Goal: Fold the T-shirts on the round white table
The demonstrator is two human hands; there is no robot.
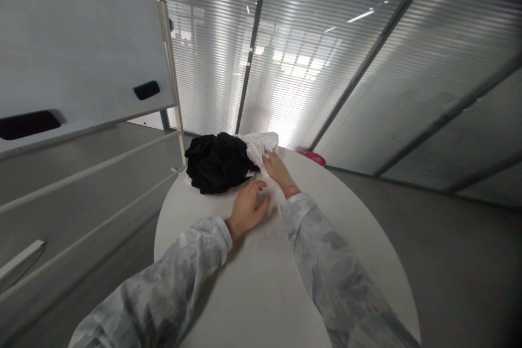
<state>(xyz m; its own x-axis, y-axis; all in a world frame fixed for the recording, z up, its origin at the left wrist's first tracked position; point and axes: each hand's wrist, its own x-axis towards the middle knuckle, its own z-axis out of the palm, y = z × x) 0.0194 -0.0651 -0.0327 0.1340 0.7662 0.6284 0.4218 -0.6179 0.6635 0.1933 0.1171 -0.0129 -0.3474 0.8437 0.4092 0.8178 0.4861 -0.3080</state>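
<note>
A crumpled black cloth (218,163) lies in a heap at the far side of the round white table (261,293). Against its right side rests a bunched white cloth (259,144). My right hand (279,171) reaches to the white cloth, its fingers closed on the near right edge; the fingertips are partly hidden in the folds. Just in front of the black heap, my left hand (248,207) hovers low over the tabletop with thumb and fingers apart. It holds nothing.
To the left stands a whiteboard (81,32) on a metal frame, whose rails (93,168) run close beside the table. Glass partitions with blinds (293,54) rise behind. A red mesh object (315,158) shows beyond the table's far right edge.
</note>
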